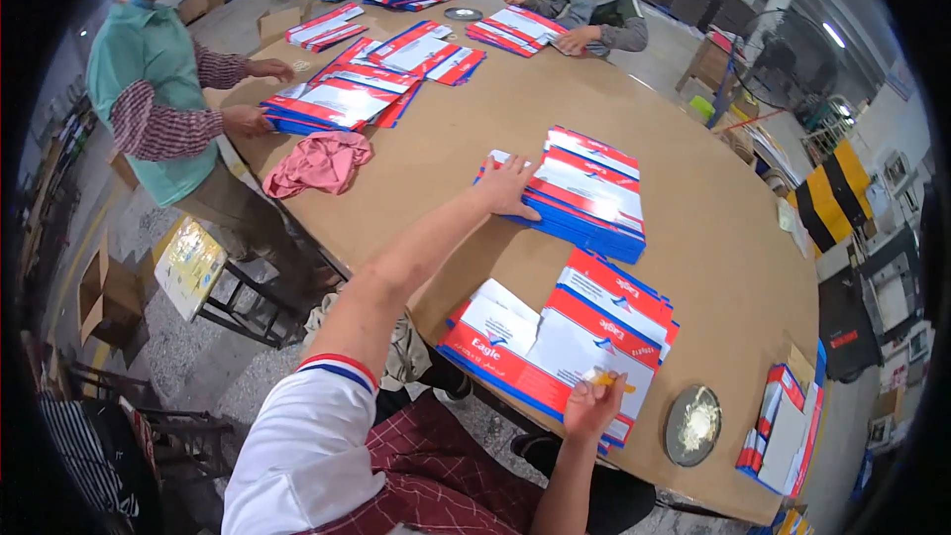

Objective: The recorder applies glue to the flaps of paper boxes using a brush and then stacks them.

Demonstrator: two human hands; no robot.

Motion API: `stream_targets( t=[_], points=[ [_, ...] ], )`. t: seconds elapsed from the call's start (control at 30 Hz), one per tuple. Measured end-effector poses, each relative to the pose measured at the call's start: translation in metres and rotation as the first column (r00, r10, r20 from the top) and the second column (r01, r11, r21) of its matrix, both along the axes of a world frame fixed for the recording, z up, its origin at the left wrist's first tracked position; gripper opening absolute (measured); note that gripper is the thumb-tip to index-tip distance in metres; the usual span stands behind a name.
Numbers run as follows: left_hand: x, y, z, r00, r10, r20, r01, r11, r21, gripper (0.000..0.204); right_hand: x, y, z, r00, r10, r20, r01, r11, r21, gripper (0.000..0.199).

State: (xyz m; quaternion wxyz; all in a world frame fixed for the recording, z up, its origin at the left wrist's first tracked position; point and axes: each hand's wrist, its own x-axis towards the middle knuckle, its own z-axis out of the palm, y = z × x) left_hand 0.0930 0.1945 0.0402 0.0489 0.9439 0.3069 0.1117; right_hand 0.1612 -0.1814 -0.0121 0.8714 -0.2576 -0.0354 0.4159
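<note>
My left hand (pixel 511 188) reaches across the table and lies, fingers spread, on the left side of a stack of flat red, white and blue cartons (pixel 594 193). Nearer to me is a second group of the same flat cartons (pixel 575 337), fanned out and overlapping, with a white flap showing on the left piece. Over its lower right part, my right hand (pixel 591 406) is closed on a small yellow-orange tool (pixel 606 379); its exact kind is unclear. To the right of that hand sits a round dark dish (pixel 684 446) with a pale, lumpy substance in it.
More cartons (pixel 788 431) lie at the table's right edge. A pink cloth (pixel 322 163) rests at the left edge. One person (pixel 163 99) stands at left and another (pixel 599 5) is at the far side, both with hands at cartons. A stool (pixel 193 263) stands at left.
</note>
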Motion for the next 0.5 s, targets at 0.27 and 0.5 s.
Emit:
stream_targets(
  t=[0.27,0.5],
  points=[
    [0.008,0.014,0.009,0.951,-0.302,-0.058,0.304,0.952,0.026,0.016,0.014,-0.002,-0.010,0.999,-0.004,0.053,0.005,1.000,-0.026,0.017],
    [-0.008,-0.004,0.005,0.912,-0.238,0.334,0.160,0.957,0.242,0.031,0.006,0.004,0.002,1.000,-0.002,0.021,0.001,0.997,0.078,0.023]
  ],
)
